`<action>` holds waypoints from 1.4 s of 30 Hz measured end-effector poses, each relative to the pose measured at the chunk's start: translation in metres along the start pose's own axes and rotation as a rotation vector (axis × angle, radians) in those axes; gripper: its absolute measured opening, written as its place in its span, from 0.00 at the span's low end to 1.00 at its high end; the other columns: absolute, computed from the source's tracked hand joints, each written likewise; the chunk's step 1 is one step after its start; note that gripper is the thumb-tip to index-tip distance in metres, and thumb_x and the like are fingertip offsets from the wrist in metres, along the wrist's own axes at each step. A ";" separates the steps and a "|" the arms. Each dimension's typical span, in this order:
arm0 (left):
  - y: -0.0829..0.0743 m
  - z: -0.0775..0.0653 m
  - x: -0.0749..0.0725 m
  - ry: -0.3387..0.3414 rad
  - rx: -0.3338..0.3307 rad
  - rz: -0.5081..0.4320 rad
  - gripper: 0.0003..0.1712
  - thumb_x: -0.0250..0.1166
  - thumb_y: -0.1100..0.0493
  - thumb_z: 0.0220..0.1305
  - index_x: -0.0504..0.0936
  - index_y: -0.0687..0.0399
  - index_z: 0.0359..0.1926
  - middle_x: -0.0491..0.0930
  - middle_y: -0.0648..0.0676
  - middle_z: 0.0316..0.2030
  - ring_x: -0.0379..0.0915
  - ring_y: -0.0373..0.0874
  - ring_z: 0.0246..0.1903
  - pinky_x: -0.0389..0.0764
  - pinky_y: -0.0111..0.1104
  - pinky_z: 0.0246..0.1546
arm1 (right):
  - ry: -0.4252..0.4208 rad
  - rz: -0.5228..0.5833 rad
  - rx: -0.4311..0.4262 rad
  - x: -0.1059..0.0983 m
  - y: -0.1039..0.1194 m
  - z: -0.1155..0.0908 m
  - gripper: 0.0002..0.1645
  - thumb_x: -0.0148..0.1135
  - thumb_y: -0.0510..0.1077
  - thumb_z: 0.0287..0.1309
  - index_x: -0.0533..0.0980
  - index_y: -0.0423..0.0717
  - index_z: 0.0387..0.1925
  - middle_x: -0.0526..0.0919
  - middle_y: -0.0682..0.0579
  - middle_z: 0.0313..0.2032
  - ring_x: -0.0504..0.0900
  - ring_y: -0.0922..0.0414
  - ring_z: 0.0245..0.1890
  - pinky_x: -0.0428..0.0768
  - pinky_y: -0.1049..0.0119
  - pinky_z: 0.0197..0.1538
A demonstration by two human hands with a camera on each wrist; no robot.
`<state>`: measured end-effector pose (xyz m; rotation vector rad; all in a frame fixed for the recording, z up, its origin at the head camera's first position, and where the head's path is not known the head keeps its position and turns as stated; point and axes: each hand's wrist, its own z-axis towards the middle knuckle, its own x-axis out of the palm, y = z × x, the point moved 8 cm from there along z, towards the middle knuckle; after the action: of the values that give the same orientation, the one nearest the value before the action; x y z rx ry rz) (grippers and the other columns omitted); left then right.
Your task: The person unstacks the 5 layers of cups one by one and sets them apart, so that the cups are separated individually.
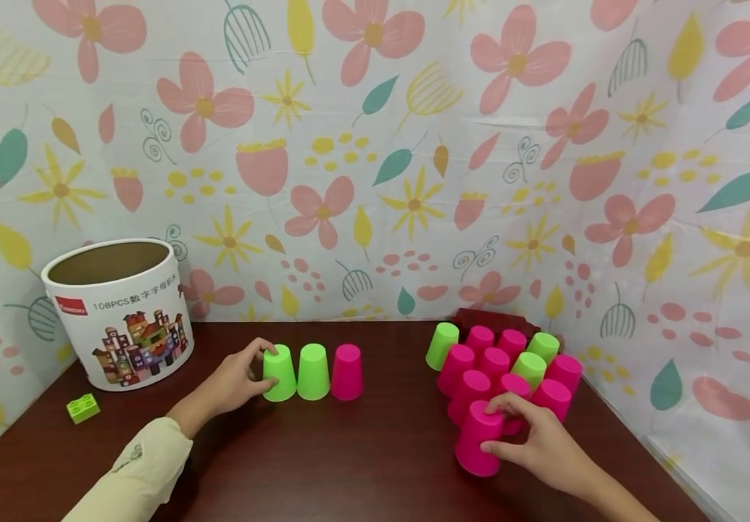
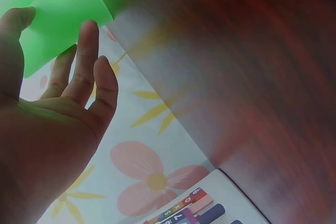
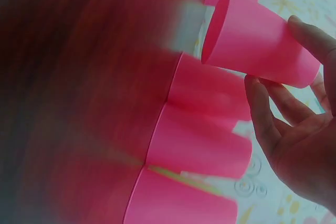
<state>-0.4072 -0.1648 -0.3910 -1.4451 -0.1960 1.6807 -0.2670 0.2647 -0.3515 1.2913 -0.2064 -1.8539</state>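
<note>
At the left end of a short row, my left hand point(image 1: 236, 377) has its thumb and fingers around a green cup point(image 1: 281, 378), upside down on the table. The left wrist view shows the thumb against the green cup point(image 2: 63, 19), the other fingers loosely bent beside it. Another green cup point(image 1: 312, 373) and a pink cup point(image 1: 347, 373) complete the row. My right hand point(image 1: 540, 442) grips a pink cup point(image 1: 475, 446) by its side and upper end. In the right wrist view this pink cup point(image 3: 257, 40) is raised, its open rim off the table.
Several upside-down pink and green cups point(image 1: 469, 391) stand grouped at the right, behind the held one. A dark red object point(image 1: 495, 319) lies behind them. A white bucket point(image 1: 133, 319) and a lime toy block point(image 1: 83, 408) are at the left. Floral cloth point(image 1: 375, 181) borders the table point(image 1: 322, 464).
</note>
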 end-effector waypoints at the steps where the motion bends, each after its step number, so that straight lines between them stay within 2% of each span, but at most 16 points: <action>1: 0.001 0.000 0.001 0.002 -0.001 -0.003 0.27 0.72 0.63 0.60 0.66 0.48 0.54 0.75 0.56 0.42 0.75 0.40 0.24 0.78 0.31 0.27 | 0.000 -0.003 0.010 -0.003 -0.002 -0.002 0.26 0.79 0.48 0.47 0.75 0.55 0.46 0.81 0.61 0.40 0.79 0.64 0.39 0.80 0.65 0.43; 14: -0.002 -0.002 -0.002 -0.007 0.008 -0.004 0.27 0.72 0.63 0.60 0.66 0.49 0.54 0.76 0.57 0.42 0.74 0.39 0.23 0.77 0.31 0.26 | 0.016 -0.046 0.069 -0.043 -0.035 -0.030 0.27 0.80 0.42 0.45 0.76 0.52 0.48 0.82 0.60 0.41 0.80 0.65 0.40 0.81 0.67 0.42; 19: -0.003 0.001 -0.002 -0.003 0.011 -0.004 0.27 0.72 0.62 0.60 0.66 0.49 0.54 0.76 0.58 0.42 0.74 0.39 0.23 0.77 0.31 0.26 | -0.024 -0.019 0.072 -0.067 -0.053 -0.045 0.28 0.77 0.34 0.46 0.76 0.45 0.49 0.83 0.58 0.42 0.80 0.66 0.41 0.79 0.73 0.43; 25: -0.004 0.002 -0.004 -0.003 0.011 -0.003 0.27 0.72 0.62 0.60 0.66 0.50 0.54 0.76 0.57 0.41 0.74 0.40 0.23 0.77 0.32 0.27 | -0.042 0.019 0.188 -0.094 -0.084 -0.060 0.26 0.72 0.29 0.51 0.73 0.39 0.51 0.82 0.63 0.42 0.80 0.69 0.42 0.82 0.70 0.37; 28: -0.004 0.001 -0.003 0.000 0.014 -0.010 0.27 0.72 0.62 0.60 0.66 0.50 0.54 0.76 0.57 0.42 0.74 0.39 0.23 0.77 0.32 0.27 | -0.037 0.028 0.226 -0.102 -0.095 -0.061 0.25 0.71 0.29 0.51 0.72 0.37 0.50 0.82 0.65 0.42 0.82 0.68 0.39 0.83 0.67 0.34; 34: -0.001 -0.001 -0.001 -0.005 0.007 -0.009 0.27 0.72 0.63 0.60 0.66 0.50 0.54 0.76 0.58 0.42 0.74 0.39 0.23 0.77 0.31 0.26 | -0.015 -0.059 0.310 -0.112 -0.116 -0.057 0.25 0.73 0.35 0.52 0.72 0.37 0.50 0.80 0.66 0.39 0.80 0.67 0.35 0.83 0.66 0.32; 42: -0.003 0.002 0.000 -0.007 0.025 -0.004 0.27 0.72 0.63 0.60 0.66 0.49 0.53 0.77 0.57 0.41 0.74 0.39 0.23 0.78 0.31 0.27 | -0.068 -0.076 0.298 -0.119 -0.133 -0.055 0.24 0.74 0.34 0.51 0.73 0.35 0.48 0.82 0.66 0.37 0.81 0.69 0.35 0.82 0.69 0.32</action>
<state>-0.4078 -0.1623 -0.3885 -1.4200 -0.1812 1.6801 -0.2801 0.4504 -0.3676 1.4531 -0.4911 -1.9871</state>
